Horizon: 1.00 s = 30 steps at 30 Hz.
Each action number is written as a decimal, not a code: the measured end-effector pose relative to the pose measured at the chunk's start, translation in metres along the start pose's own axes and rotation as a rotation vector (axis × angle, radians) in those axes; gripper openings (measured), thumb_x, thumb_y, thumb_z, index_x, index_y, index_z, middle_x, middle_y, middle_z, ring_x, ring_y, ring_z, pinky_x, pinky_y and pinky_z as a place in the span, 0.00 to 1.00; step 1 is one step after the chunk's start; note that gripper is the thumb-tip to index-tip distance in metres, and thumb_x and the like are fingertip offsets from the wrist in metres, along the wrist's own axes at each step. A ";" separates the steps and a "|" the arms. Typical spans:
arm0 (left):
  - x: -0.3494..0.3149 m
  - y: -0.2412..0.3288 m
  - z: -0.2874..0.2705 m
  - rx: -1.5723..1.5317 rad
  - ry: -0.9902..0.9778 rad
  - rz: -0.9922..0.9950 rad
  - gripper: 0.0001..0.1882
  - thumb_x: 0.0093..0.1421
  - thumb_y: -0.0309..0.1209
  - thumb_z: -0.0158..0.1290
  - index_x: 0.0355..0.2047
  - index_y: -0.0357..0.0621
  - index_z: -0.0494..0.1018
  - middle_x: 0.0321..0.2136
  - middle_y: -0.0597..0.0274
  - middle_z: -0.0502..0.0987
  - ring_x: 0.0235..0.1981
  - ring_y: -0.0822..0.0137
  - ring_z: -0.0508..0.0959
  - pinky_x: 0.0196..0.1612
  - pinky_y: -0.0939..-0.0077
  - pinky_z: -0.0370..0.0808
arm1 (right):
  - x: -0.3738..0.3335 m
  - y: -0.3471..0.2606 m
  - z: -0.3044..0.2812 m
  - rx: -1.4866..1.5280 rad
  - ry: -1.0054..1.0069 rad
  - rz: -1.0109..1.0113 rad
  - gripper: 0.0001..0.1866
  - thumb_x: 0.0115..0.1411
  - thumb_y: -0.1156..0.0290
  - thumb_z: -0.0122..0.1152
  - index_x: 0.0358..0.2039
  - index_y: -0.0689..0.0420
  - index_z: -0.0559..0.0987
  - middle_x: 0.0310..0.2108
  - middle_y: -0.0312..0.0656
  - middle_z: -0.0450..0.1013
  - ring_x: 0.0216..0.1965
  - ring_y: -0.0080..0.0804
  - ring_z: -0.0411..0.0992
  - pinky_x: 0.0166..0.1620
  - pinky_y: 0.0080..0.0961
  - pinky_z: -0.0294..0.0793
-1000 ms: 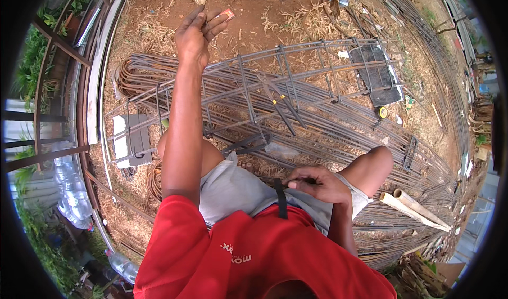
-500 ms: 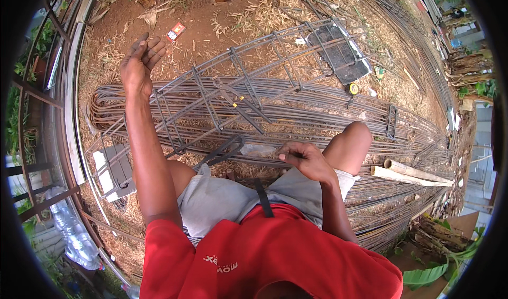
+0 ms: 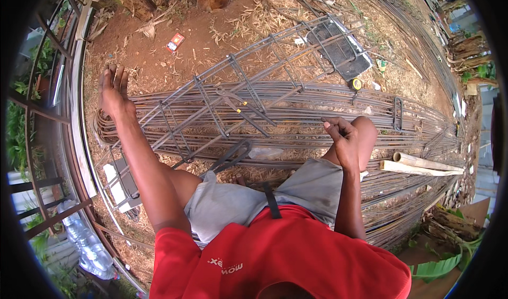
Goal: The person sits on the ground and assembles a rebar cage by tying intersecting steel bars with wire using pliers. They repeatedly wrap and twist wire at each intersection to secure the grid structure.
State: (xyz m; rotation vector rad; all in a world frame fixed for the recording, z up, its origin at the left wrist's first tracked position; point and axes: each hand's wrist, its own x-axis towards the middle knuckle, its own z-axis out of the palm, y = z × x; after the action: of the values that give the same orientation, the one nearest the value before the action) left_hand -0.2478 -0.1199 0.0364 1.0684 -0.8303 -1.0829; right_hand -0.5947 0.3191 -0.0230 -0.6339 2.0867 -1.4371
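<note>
My left hand is raised beside the left end of the rebar bundle, its fingers stretched out and holding nothing. Over my right knee, my right hand is closed, thumb and fingertips together; anything between them is too small to make out. A rebar cage of long bars and square stirrups lies slanting across the bundle of bent rebar. Tying pincers with yellow marks rest on the cage, between my hands. Near my lap a loose stirrup lies on the bars.
The cage's far end rests over a black slab, with a yellow tape measure beside it. Another stirrup and bamboo pieces lie right. A metal fence and plastic bottles stand left; a red packet lies ahead.
My left hand has moved left and lower, away from the red packet. My right hand has shifted right and slightly up, over the knee. The view has also shifted a little.
</note>
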 end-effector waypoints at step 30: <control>-0.178 -0.022 0.079 0.652 -1.031 0.536 0.09 0.69 0.29 0.62 0.48 0.41 0.85 0.36 0.55 0.84 0.35 0.58 0.84 0.41 0.66 0.79 | 0.045 -0.033 0.034 0.381 0.068 0.092 0.18 0.69 0.64 0.71 0.54 0.61 0.83 0.30 0.31 0.76 0.31 0.16 0.68 0.36 0.21 0.67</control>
State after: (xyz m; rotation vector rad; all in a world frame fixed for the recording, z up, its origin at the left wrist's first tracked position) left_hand -0.3762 0.0285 0.0338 0.6513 -2.2634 -0.8652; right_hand -0.6037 0.2562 -0.0088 -0.3372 1.7924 -1.7588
